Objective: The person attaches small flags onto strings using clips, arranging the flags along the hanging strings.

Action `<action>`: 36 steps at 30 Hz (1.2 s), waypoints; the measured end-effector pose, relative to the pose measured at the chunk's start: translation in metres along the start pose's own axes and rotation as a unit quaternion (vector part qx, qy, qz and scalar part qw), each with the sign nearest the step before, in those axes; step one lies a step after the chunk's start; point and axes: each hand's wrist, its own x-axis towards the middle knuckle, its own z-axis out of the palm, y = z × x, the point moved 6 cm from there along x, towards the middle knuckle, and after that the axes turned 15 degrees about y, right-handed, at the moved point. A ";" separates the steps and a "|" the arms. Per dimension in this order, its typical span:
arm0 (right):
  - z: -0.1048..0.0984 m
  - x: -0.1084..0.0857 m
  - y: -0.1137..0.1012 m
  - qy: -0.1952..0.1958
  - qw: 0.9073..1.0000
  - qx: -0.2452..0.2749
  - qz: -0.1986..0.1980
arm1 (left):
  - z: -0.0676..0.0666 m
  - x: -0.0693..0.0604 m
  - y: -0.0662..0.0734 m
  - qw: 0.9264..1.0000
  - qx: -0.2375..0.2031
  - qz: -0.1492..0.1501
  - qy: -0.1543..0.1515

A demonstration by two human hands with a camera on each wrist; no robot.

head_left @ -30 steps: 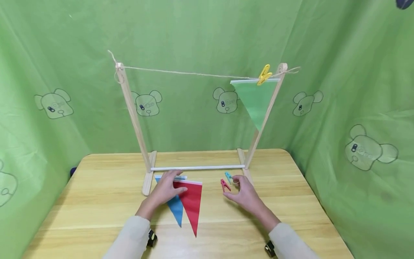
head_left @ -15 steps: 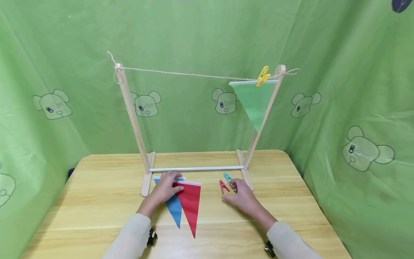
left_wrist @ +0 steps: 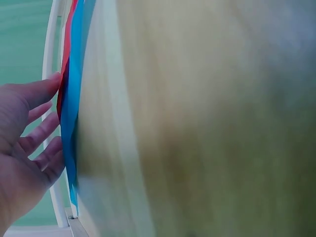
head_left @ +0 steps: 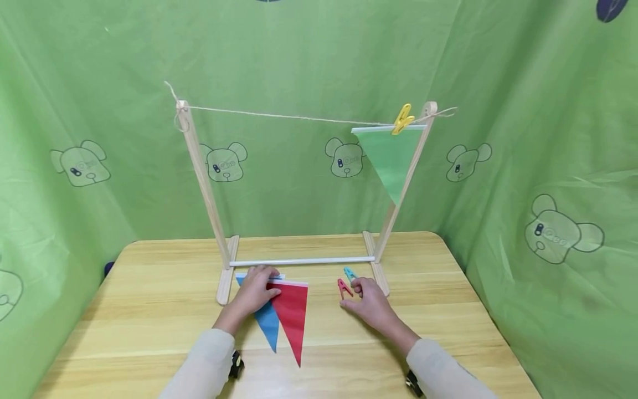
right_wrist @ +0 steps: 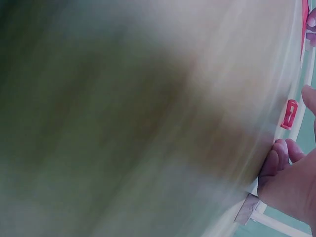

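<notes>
Red flag (head_left: 292,313) and blue flag (head_left: 268,321) overlap on the table (head_left: 149,332), presumably light, limp; grip by the white top strips (head_left: 295,284). Left hand (head_left: 253,291), thumb spread, rests on both. Right hand (head_left: 375,307), thumb apart, grips nothing visible beside red clip (head_left: 343,285) and turquoise clip (head_left: 349,273).

Person wore pale off-white sleeves. Left sleeve (head_left: 199,366) and right sleeve (head_left: 445,370) both ended on the forearm; right had a faint dark mark. Small black unit (head_left: 236,366) beside left cuff carried a yellowish patch. Similar dark unit (head_left: 413,383), right side.
</notes>
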 end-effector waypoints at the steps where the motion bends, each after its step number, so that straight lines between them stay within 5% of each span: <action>1: 0.000 0.000 0.000 0.002 1.000 -0.001 0.000 | 0.000 0.000 0.000 1.000 0.003 0.001 0.001; 17: 0.006 0.002 0.000 0.026 0.998 -0.046 -0.026 | 0.004 0.008 -0.002 1.000 0.005 -0.008 -0.023; 36: 0.005 0.001 -0.004 0.035 0.997 -0.058 -0.047 | 0.002 0.009 -0.002 1.000 0.017 0.003 -0.009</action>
